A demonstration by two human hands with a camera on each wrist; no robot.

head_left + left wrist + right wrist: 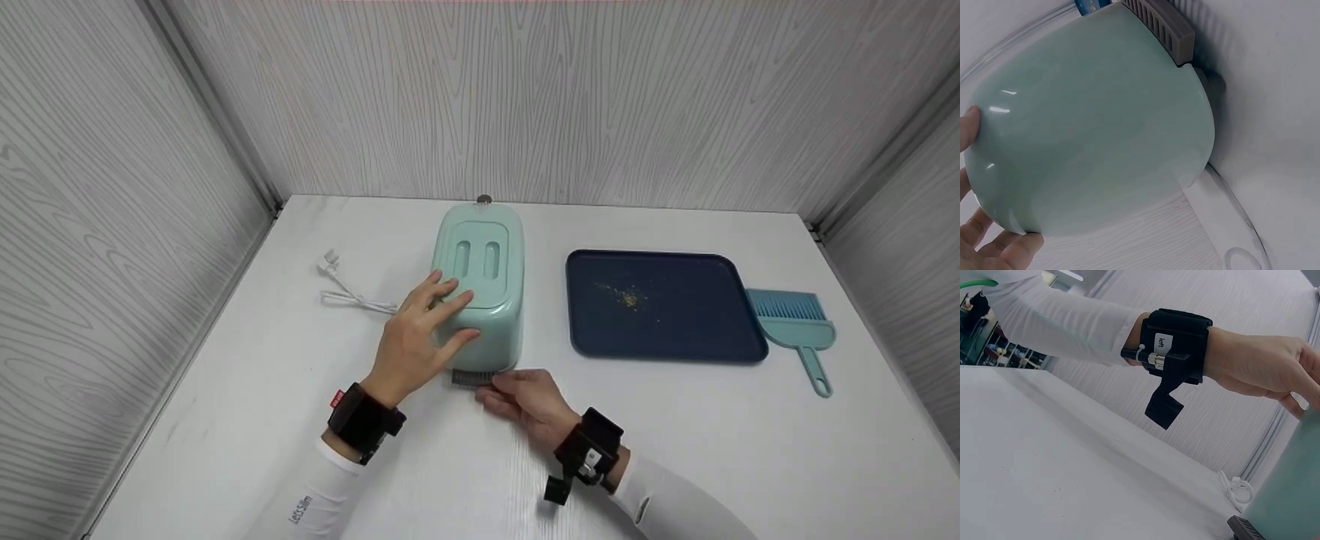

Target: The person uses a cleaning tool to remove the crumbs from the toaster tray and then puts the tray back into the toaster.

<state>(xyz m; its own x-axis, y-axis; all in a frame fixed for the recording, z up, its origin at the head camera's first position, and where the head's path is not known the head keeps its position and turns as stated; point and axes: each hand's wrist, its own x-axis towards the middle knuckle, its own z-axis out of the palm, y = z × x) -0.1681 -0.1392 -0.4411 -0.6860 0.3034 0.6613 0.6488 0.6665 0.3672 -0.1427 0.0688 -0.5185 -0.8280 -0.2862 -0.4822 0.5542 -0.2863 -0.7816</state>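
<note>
A mint-green toaster (484, 330) with two slots stands on the white table. My left hand (416, 337) is spread over its near left top edge, fingers fairly straight. In the left wrist view, several fingertips (1023, 250) rest along the toaster's edge. A grey ribbed crumb tray (471, 378) sticks out at the base of the near end; its ribbed face also shows in the left wrist view (1162, 28). My right hand (532, 405) pinches the crumb tray's right end between thumb and fingers. The rest of the crumb tray is hidden by the toaster.
A dark blue serving tray (675, 315) with yellowish crumbs (630, 300) lies to the right. Beside it is a teal hand brush (795, 330), its bristles at the serving tray's edge. A white power cord (356, 300) lies bundled left of the toaster. Panels (480, 97) enclose the table's back and sides.
</note>
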